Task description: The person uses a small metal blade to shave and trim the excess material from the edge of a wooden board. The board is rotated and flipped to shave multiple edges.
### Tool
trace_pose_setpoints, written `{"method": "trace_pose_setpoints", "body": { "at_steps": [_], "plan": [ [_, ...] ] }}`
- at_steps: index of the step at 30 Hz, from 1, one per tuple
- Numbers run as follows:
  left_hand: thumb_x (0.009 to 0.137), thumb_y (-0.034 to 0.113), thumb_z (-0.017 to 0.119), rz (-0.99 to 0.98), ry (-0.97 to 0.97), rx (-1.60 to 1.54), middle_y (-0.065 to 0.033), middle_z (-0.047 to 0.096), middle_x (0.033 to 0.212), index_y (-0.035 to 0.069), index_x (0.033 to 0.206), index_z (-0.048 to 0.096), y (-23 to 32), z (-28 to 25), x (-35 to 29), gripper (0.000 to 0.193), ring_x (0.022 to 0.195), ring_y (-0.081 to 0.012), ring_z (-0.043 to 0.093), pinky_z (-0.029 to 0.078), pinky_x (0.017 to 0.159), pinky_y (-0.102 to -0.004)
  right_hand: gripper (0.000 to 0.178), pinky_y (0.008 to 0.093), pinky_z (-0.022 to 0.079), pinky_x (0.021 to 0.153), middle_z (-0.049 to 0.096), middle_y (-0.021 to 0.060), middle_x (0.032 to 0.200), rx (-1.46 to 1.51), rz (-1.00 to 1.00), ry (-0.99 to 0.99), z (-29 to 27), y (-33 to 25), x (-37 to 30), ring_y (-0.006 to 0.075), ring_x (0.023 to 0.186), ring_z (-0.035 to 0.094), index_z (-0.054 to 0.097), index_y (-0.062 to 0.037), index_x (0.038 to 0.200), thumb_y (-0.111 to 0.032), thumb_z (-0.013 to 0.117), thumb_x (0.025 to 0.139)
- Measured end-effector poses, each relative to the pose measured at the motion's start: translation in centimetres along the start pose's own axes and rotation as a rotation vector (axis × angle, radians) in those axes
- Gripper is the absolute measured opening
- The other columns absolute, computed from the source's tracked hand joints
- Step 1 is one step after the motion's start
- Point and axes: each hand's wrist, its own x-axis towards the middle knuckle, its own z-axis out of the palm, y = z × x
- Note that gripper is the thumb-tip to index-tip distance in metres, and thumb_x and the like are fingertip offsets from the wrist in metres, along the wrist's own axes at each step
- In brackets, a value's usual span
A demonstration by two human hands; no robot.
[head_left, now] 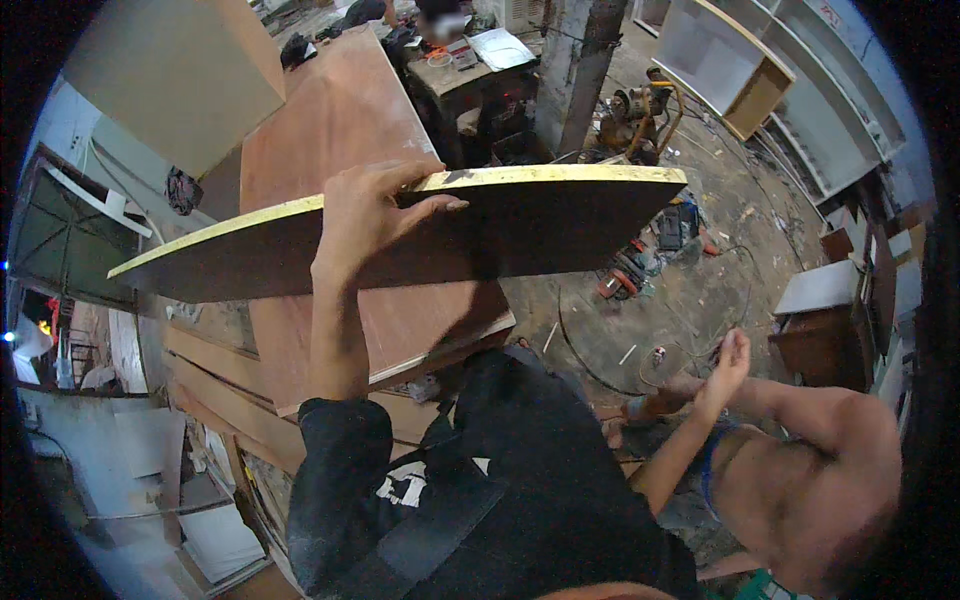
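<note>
A reddish wooden panel point(330, 125) is spreading beneath a dark board point(540, 235); the board is extending to both sides of the left hand point(365, 210), which is clamping its yellow upper edge; the right hand point(732, 362) is hovering well apart, whether closed I cannot tell.

From my end I see the dark board point(480, 235) barring the middle of the frame, with the left hand point(365, 215) over its upper edge, so I can only reach the reddish-brown panel point(335, 110) around it. Right of centre I find open air above the floor point(680, 305) between the board's right end and the right hand point(733, 358), though power tools point(625, 272) clutter the ground. The co-worker point(820, 480) blocks the lower right, and a white-topped cabinet point(818, 288) narrows the right side.
</note>
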Motion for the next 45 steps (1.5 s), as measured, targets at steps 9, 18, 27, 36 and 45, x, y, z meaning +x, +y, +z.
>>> {"method": "trace_pose_setpoints", "body": {
  "at_steps": [9, 18, 27, 36, 45],
  "plan": [
    [0.087, 0.027, 0.072, 0.158, -0.175, 0.071, -0.0106, 0.072, 0.103, 0.021, 0.132, 0.061, -1.6, -1.6, 0.5, 0.046, 0.082, -0.0318, 0.071, 0.056, 0.071, -0.0407, 0.020, 0.0215, 0.045, 0.075, 0.063, -0.0002, 0.099, 0.008, 0.089, -0.270, 2.8, -6.5, -11.8, 0.0072, 0.086, 0.056, 0.060, -0.0003, 0.116, -0.011, 0.063, 0.100],
    [0.084, 0.004, 0.056, 0.574, -0.698, 0.077, -0.0199, 0.062, 0.110, 0.004, 0.159, 0.016, -5.5, -6.3, 4.6, 0.085, 0.075, -0.0371, 0.069, 0.056, 0.063, -0.0450, 0.017, 0.0267, 0.049, 0.068, 0.063, 0.0031, 0.078, -0.098, -0.430, -0.586, 22.8, -24.0, -15.3, 0.0100, 0.075, 0.061, 0.066, -0.0028, 0.111, -0.008, 0.062, 0.095],
    [0.082, 0.003, 0.057, 0.658, -0.764, -0.103, -0.0220, 0.061, 0.121, 0.001, 0.157, 0.020, -6.5, -6.0, 5.5, 0.084, 0.074, -0.0354, 0.069, 0.057, 0.060, -0.0440, 0.030, 0.0244, 0.045, 0.068, 0.064, 0.0068, 0.080, -0.215, -0.513, -0.518, 26.0, -25.5, -14.7, 0.0108, 0.071, 0.056, 0.070, -0.0036, 0.119, 0.005, 0.062, 0.091],
    [0.084, 0.002, 0.055, 0.697, -0.739, -0.144, -0.0213, 0.057, 0.131, -0.003, 0.154, 0.029, -6.0, -5.8, 5.2, 0.075, 0.075, -0.0311, 0.070, 0.057, 0.059, -0.0381, 0.033, 0.0253, 0.048, 0.075, 0.070, 0.0124, 0.090, -0.229, -0.483, -0.649, 25.3, -26.1, -13.4, 0.0162, 0.082, 0.066, 0.072, 0.0005, 0.114, 0.013, 0.057, 0.087],
    [0.083, 0.004, 0.057, 0.683, -0.763, -0.170, -0.0201, 0.057, 0.132, -0.006, 0.151, 0.032, -6.5, -5.1, 5.9, 0.073, 0.080, -0.0268, 0.071, 0.058, 0.060, -0.0346, 0.031, 0.0312, 0.053, 0.078, 0.070, 0.0159, 0.092, -0.236, -0.419, -0.754, 25.7, -26.6, -12.0, 0.0242, 0.084, 0.070, 0.072, -0.0006, 0.110, 0.009, 0.056, 0.086]
  ]
}}
